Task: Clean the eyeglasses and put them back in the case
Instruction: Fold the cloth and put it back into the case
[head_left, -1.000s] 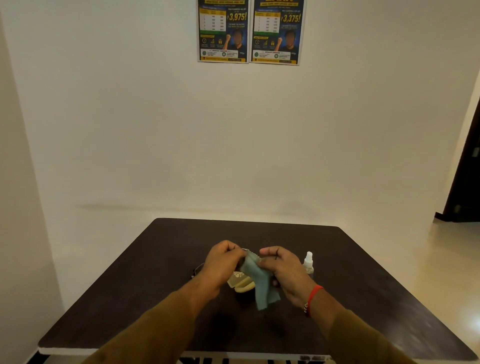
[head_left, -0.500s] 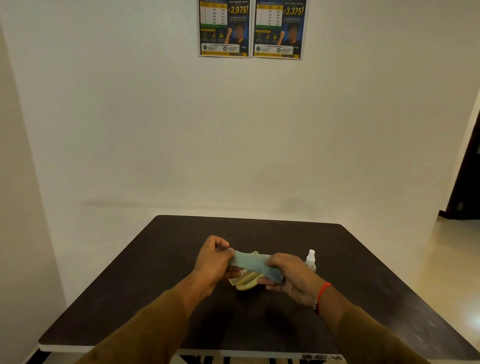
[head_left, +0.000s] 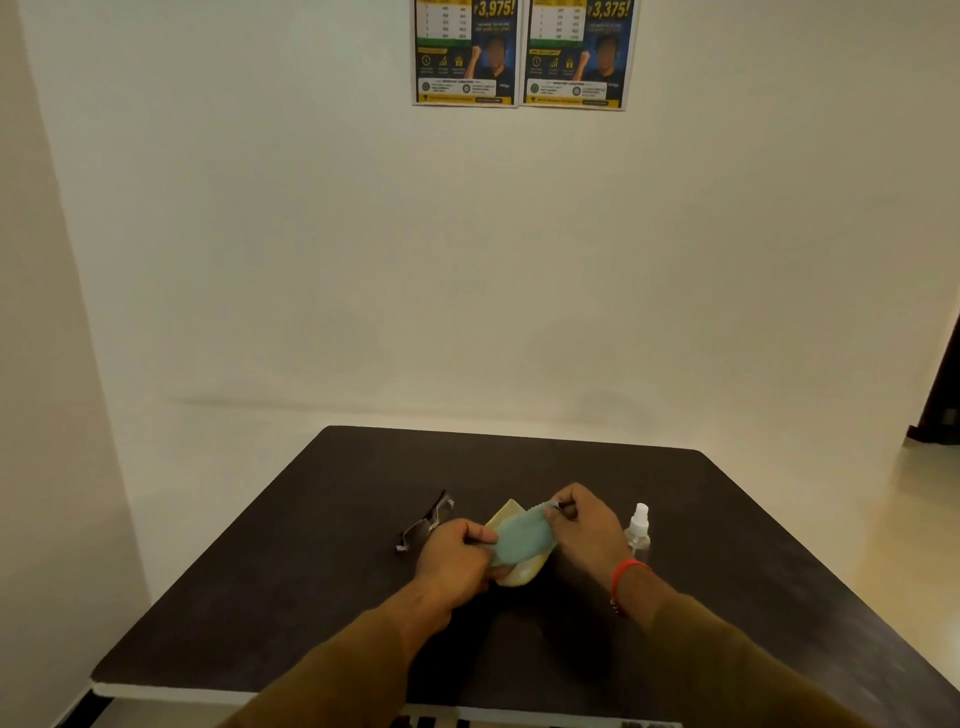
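While the eyeglasses (head_left: 427, 522) lie on the dark table (head_left: 260, 597), they sit to the left of both hands, apart from the case and untouched by either hand. Their frame appears folded or partly folded; the exact position of the temples cannot be told. Just beside them, the left hand (head_left: 454, 553) pinches the lower left corner of a pale blue cleaning cloth (head_left: 519, 538) between thumb and fingers, with the remaining fingers curled in. The right hand (head_left: 584, 522) pinches the upper right corner of the same cloth between thumb and fingertips. The cloth is stretched diagonally between the two hands, above the table.

Directly below and behind the cloth lies a yellowish case (head_left: 511, 569). The cloth and the left hand hide most of it; only its far tip and its near rounded end show. Whether it stands open or closed cannot be told.

To the right of the right hand, a small clear spray bottle (head_left: 639, 530) with a white nozzle stands upright on the table, near the wrist but not touching it. A red band (head_left: 626, 574) circles the right wrist. Both forearms wear brown sleeves (head_left: 337, 670).

Beyond the table rises a plain light wall, with two printed posters (head_left: 522, 52) fixed side by side near the top edge of the view. A dark doorway (head_left: 943, 405) shows at the far right.
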